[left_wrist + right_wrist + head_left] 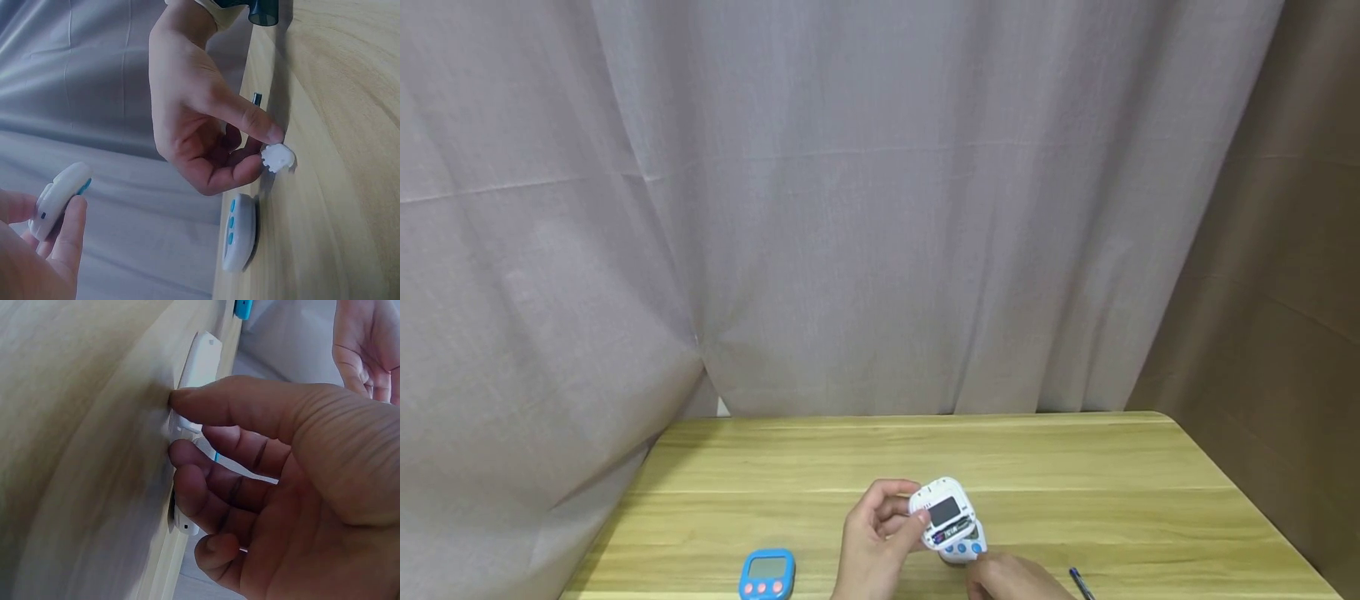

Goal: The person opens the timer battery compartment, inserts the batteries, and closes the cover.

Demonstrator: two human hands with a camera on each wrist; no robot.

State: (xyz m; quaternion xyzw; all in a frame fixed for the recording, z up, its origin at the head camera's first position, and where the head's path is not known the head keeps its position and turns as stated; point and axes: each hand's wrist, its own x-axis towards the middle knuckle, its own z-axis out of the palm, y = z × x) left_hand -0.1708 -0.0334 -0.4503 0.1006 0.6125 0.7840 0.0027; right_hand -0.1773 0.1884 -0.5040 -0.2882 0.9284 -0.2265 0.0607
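Observation:
My left hand (pixel 880 533) holds a white digital timer (pixel 945 508) with its back turned up. Its battery compartment is uncovered, and a dark battery (pixel 951 531) shows inside. Low over the tabletop, my right hand (pixel 209 125) has thumb and fingers curled around a small white plastic piece (pixel 278 158) with a toothed edge, which looks like a battery cover. That piece stands right at the wood. Close by lies a second white timer (pixel 240 231) with blue buttons, partly hidden in the head view by the held timer and the right hand.
A blue timer (pixel 766 575) with pink buttons lies on the wooden table (pixel 820 467) at the left front. To the right of my right hand is a pen (pixel 1081 583). Grey curtains (pixel 880 250) hang behind the table's far edge.

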